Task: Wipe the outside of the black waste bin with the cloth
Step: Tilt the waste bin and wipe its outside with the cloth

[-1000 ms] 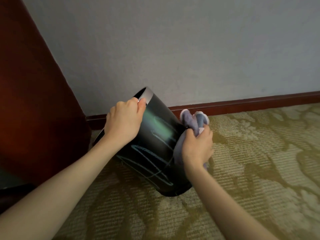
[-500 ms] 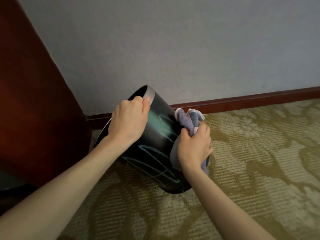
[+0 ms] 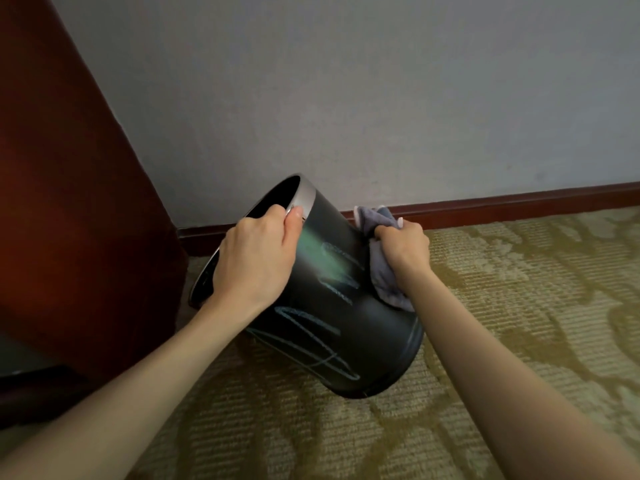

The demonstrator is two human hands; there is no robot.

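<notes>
The black waste bin (image 3: 332, 327) with a silver rim is tilted, its mouth pointing up and left, its base on the carpet. Pale chalk-like scribbles and a greenish smear mark its side. My left hand (image 3: 258, 263) grips the rim, thumb on the outer wall and fingers hooked inside. My right hand (image 3: 401, 245) grips a bunched grey-blue cloth (image 3: 382, 275) and holds it against the bin's right side near the top. Part of the cloth hangs down below my hand.
A dark red-brown wooden panel (image 3: 69, 202) stands close on the left. The grey wall (image 3: 381, 98) with a dark red skirting board (image 3: 519, 206) runs behind the bin. Patterned olive carpet (image 3: 519, 323) covers the floor to the right and front.
My right hand with the cloth has slid up the bin's right side toward the rim. The left hand keeps its hold on the rim.
</notes>
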